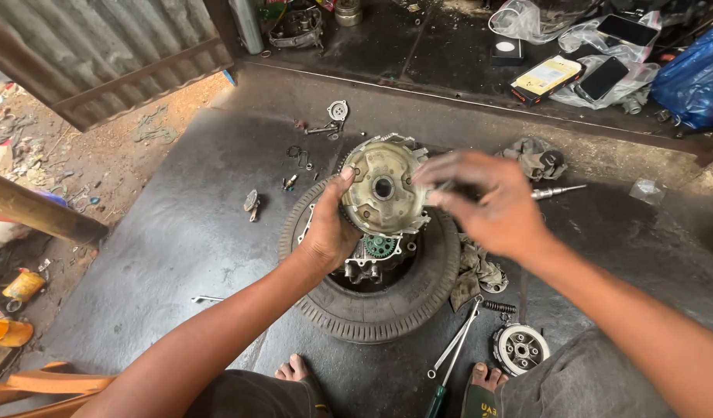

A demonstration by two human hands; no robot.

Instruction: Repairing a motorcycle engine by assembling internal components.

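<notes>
one tyre (372, 306), two phones (602, 77) (dark screens), two bare feet (293, 368)

We are in a rough roadside repair workshop: an oil-blackened floor (178, 248) spreads around a small tyre (387, 302) (bedding an engine part), with spanners (455, 344) just right of it, loose bolts (294, 159) beyond it, and a corrugated metal wall (101, 54) far left of it.

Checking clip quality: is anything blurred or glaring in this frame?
Head view: the right hand is smeared by motion blur; the left hand and the round tan metal clutch assembly it grips are sharp; soft daylight, mild sheen on the dark greasy floor, no harsh glare.
</notes>
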